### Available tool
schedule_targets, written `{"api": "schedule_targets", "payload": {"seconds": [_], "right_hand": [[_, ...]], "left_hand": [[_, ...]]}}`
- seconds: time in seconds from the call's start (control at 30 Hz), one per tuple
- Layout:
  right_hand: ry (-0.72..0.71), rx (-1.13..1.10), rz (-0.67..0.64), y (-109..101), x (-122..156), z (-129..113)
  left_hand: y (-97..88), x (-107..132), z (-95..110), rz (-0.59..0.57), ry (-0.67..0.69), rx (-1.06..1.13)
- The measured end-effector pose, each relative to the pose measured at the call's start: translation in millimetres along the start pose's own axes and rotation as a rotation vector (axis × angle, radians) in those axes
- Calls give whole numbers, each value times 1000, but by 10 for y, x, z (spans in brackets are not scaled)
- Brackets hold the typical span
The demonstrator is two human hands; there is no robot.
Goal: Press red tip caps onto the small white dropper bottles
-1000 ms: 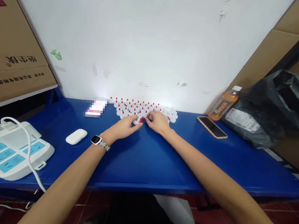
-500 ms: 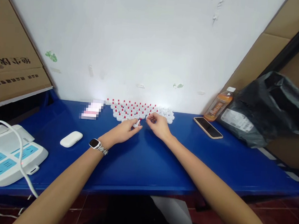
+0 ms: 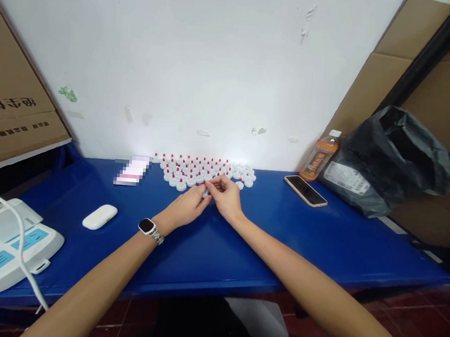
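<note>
Several small white caps with red tips [image 3: 194, 168] stand in rows on the blue table [image 3: 242, 242] against the white wall. My left hand [image 3: 188, 207], with a watch on its wrist, and my right hand [image 3: 226, 195] meet just in front of the rows. The fingertips of both are pinched together on one small white piece [image 3: 206, 192]. What exactly each finger grips is too small to tell.
A white earbud case [image 3: 99, 217] and a white power strip with a cable [image 3: 4, 244] lie at the left. A phone [image 3: 305, 190], an orange drink bottle [image 3: 320, 156] and a black plastic bag [image 3: 389, 160] sit at the right. Cardboard boxes [image 3: 8, 99] flank the wall.
My hands drew a little apart, then came together again on the small white piece. The view has shifted slightly down and right.
</note>
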State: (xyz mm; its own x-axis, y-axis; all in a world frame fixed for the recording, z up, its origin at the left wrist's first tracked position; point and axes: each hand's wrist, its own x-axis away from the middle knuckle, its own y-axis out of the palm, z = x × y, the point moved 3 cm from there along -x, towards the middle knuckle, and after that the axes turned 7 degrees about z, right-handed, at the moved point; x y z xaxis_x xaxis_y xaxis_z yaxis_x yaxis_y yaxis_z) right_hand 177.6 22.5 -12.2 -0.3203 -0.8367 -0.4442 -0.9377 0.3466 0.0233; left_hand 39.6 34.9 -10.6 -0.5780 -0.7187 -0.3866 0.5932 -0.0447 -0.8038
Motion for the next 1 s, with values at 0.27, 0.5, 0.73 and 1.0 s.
{"api": "schedule_targets", "payload": {"seconds": [0.27,0.5,0.73,1.0], "right_hand": [[-97,35,54,-18,6,-66],[-111,26,54,-32,37,-119],[-75,-57,-1,2,-17,-51],[-16,-38,-91,12,-60,70]], "left_hand": [[38,-5,44,66,19,-28],[-15,0,84,78,-4,-135],[-3,10,151,69,26,-184],[50,6,89,41,18,-144]]}}
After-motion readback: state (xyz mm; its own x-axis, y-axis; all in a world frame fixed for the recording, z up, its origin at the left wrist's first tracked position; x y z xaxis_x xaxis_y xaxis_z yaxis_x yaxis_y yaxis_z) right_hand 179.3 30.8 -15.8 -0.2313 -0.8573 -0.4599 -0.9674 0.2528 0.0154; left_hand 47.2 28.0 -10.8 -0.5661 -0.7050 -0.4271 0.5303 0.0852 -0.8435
